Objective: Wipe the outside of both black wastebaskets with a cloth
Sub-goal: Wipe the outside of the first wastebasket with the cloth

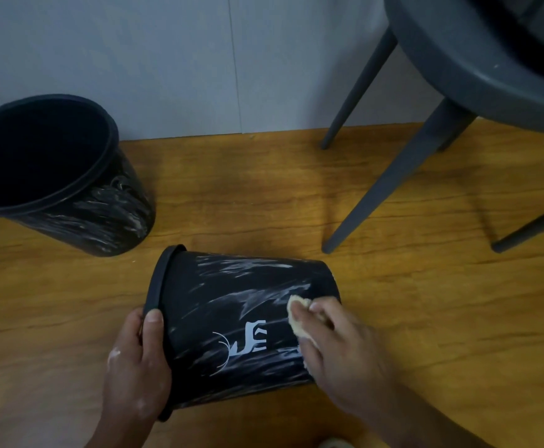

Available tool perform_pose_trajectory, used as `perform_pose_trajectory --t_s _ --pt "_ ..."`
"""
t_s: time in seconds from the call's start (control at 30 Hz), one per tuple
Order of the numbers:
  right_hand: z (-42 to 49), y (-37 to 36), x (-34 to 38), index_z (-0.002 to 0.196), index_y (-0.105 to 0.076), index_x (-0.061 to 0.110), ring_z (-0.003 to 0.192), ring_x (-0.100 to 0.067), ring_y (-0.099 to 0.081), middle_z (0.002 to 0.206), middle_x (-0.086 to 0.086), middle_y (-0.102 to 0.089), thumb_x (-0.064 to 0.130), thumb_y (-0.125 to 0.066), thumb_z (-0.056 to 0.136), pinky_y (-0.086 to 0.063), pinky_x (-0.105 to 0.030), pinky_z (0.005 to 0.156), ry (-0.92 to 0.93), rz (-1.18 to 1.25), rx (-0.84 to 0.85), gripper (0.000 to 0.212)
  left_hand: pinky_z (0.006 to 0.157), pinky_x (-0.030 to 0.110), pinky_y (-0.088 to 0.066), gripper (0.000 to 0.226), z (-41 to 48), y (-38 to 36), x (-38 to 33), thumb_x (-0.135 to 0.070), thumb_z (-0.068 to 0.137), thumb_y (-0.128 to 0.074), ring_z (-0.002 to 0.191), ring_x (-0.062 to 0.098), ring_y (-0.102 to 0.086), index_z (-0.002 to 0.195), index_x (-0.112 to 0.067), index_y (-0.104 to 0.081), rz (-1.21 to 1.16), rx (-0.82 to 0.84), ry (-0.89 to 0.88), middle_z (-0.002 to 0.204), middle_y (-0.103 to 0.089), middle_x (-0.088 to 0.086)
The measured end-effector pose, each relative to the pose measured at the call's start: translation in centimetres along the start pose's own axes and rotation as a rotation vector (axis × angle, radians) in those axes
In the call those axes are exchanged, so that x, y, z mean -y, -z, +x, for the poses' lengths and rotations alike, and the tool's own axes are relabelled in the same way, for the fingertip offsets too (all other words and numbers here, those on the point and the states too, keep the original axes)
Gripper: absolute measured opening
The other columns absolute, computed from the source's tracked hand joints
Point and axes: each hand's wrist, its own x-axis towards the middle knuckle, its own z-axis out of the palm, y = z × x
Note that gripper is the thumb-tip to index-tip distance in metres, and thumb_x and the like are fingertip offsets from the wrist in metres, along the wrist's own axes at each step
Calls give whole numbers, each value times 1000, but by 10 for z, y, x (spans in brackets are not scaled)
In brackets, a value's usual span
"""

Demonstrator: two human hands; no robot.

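Your left hand [138, 360] curls round the rim of the black round plastic wastebasket [218, 302]. It lies on its side on the orange-brown wooden floor [426, 318], mouth towards your left, its wall streaked with white. Your right hand [338, 344] clutches a small pale yellow cloth [297, 318] and presses it against the basket's upper side near the base. The second black streaked wastebasket [102, 215] stands upright by the wall, apart at far left. A dark grey plastic chair [458, 59] stands at right.

The near wastebasket [218, 305] and the far left wastebasket [102, 215] are smooth black plastic, streaked white. The cloth [296, 302] looks soft, the floor [393, 318] wood-grained, slightly shiny.
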Motion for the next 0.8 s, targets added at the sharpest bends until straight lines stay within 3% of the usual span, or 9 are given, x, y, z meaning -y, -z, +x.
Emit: perform_pose_trajectory --t_s 0.1,0.2,0.3,0.4,0.5,0.6,0.7,0.8 --pt "17 5 -22 133 -61 31 66 -4 -53 110 8 -55 34 -55 93 -51 -24 47 -45 8 -19 41 69 43 -41 26 -1 0 2 -39 105 -35 78 16 -56 100 -26 -57 11 2 -3 84 -62 -2" --pt "30 9 -29 128 -65 26 61 -9 -49 104 6 -53 29 -62 91 -45 -27 47 -167 -9 -93 38 70 43 -40 27 -1 0 1 -39 105 -35 78 15 -55 98 -25 -56 12 -2 -8 84 -62 -3" --pt "21 2 7 129 -62 25 66 -3 -46 103 5 -58 29 -73 83 -35 -13 46 -26 -16 -36 48 68 43 -39 28 2 0 1 -37 105 -34 77 15 -55 91 -25 -55 17 -6 -10 82 -61 -2" --pt "14 -3 18 132 -60 27 75 -4 -58 108 7 -59 35 -64 85 -40 -13 48 117 -24 61 48 67 43 -39 29 5 -1 2 -40 105 -33 78 18 -56 91 -25 -54 24 8 -3 83 -62 -2" --pt "35 3 -13 132 -59 33 69 -5 -56 107 12 -52 34 -56 96 -50 -24 50 -48 -14 -16 37 65 41 -38 29 4 -1 1 -38 105 -34 78 11 -55 86 -28 -53 9 3 -16 82 -62 -3" --pt "43 4 -13 129 -61 30 65 -6 -47 104 9 -51 31 -64 92 -49 -30 47 -171 -47 -120 37 66 41 -39 29 4 -2 0 -39 105 -34 79 9 -55 85 -31 -53 1 -1 -12 82 -62 -4" --pt "32 -6 30 135 -53 30 76 -6 -58 110 8 -54 32 -73 86 -55 -25 50 -7 14 -19 52 63 39 -38 29 6 -2 4 -39 105 -34 78 10 -55 85 -29 -53 4 -1 -6 82 -62 -2" --pt "28 -9 32 135 -53 30 83 -4 -60 113 9 -54 32 -70 88 -54 -23 50 122 12 51 50 62 38 -42 30 5 -1 4 -38 105 -34 77 14 -57 84 -28 -53 -8 11 -14 81 -63 0"
